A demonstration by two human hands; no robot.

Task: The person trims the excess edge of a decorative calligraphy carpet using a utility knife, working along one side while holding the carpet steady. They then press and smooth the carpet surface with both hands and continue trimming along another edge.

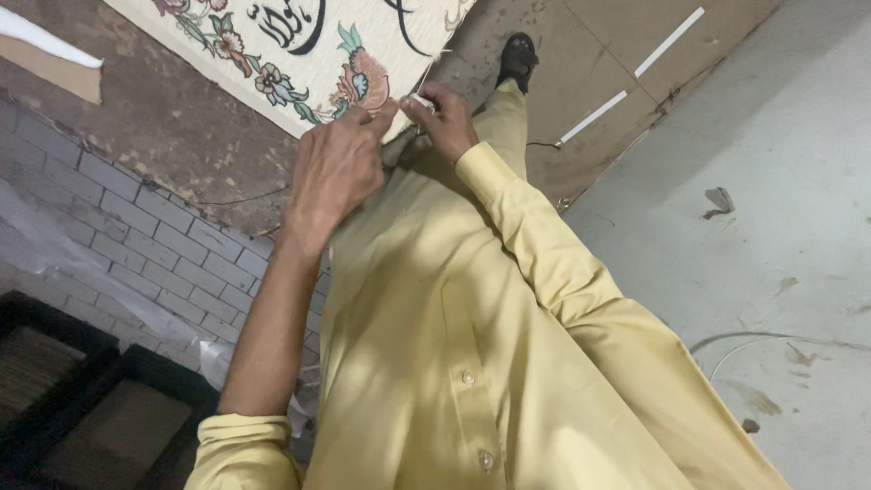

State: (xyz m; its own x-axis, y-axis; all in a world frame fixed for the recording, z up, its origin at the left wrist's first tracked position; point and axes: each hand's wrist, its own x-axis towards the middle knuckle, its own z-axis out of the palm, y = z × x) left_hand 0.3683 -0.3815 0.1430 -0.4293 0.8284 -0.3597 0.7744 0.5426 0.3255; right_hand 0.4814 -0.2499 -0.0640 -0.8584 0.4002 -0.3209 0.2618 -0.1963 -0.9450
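Grey brick wall and a worn brown surface sit behind a cream floral panel with flowers and dark brushed lettering. Both hands meet at the panel's lower corner. The left hand has fingers pressed together, thumb and forefinger pinching the panel's edge. The right hand, just beside it, pinches something small and pale at that corner; what it is I cannot tell. Keeping both pinches close together at the corner seems the best way to control the edge.
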